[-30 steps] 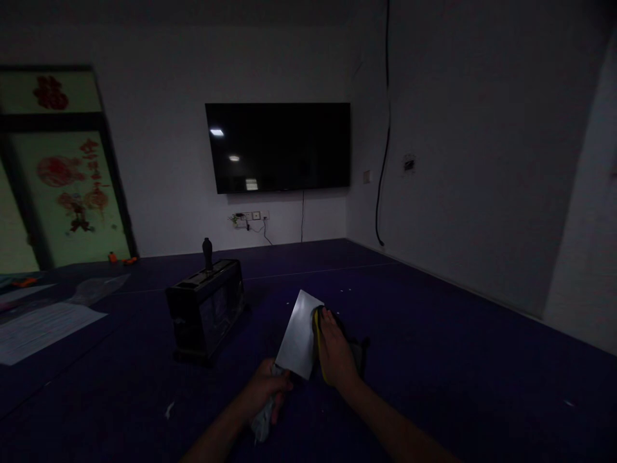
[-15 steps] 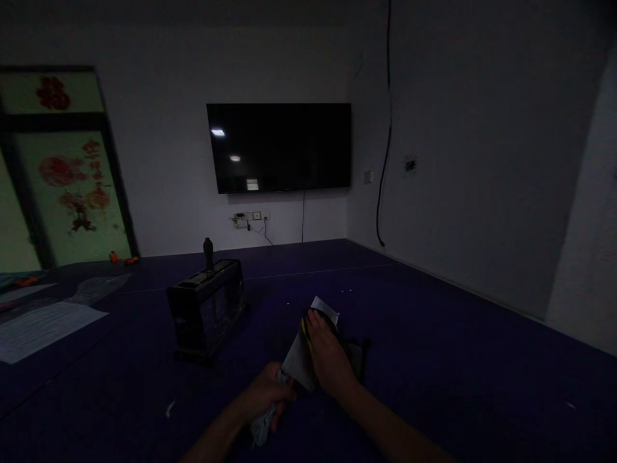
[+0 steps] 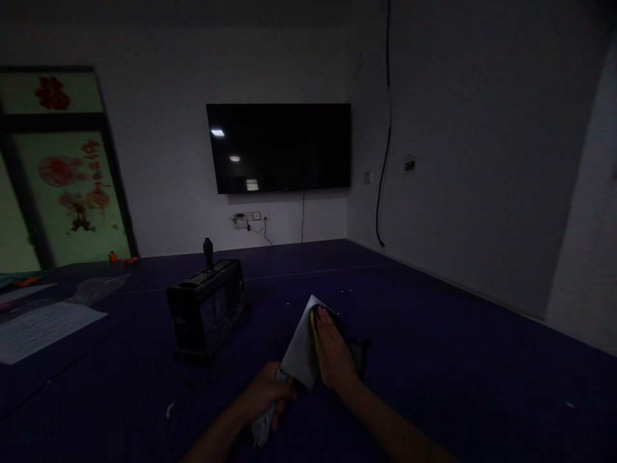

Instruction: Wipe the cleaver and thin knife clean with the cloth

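My left hand (image 3: 267, 392) is closed around the pale handle of a broad cleaver (image 3: 299, 350), whose flat grey blade points up and away from me. My right hand (image 3: 332, 352) lies with fingers stretched over a dark cloth with a yellow edge (image 3: 314, 326), pressing it against the right face of the blade. More of the dark cloth hangs behind that hand. Both hands are low in the middle of the view, above the dark purple floor (image 3: 434, 360).
A black knife block (image 3: 206, 308) with one dark handle sticking up stands left of my hands. White sheets (image 3: 38, 325) lie on the floor at far left. A black TV (image 3: 279, 146) hangs on the far wall, a cable (image 3: 385, 128) runs down the right wall.
The blade tilted edge-on half a second ago and now shows more of its face again. My right hand slid along the blade with the cloth, down then back up slightly.
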A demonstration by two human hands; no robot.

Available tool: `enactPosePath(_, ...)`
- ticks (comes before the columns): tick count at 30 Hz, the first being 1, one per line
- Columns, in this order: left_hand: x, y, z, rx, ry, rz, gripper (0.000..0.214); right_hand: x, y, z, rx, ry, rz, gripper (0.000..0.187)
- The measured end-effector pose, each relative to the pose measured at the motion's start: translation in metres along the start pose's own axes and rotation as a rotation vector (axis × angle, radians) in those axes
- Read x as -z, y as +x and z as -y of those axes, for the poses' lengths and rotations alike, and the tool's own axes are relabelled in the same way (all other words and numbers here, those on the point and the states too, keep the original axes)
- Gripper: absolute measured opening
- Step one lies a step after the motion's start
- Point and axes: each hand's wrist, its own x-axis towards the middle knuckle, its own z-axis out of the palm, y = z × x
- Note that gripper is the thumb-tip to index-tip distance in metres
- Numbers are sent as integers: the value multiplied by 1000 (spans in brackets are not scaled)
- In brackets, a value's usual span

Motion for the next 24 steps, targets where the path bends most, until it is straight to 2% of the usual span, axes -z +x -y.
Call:
enactPosePath(8, 0, 1, -2, -9, 36, -6, 16, -6, -3, -10, -181, 85, -93, 49)
enactPosePath(12, 1, 0, -3, -16, 36, 18, 16, -6, -3, -12, -207, 85, -105, 49)
enactPosePath(17, -2, -3, -5, -2, 2, -4, 14, -6, -3, -14, -136, 15, -82, 53)
enactPosePath(24, -3, -3, -8, -7, 72, 54, 15, 5, 2, 3, 113, -51, -31, 64)
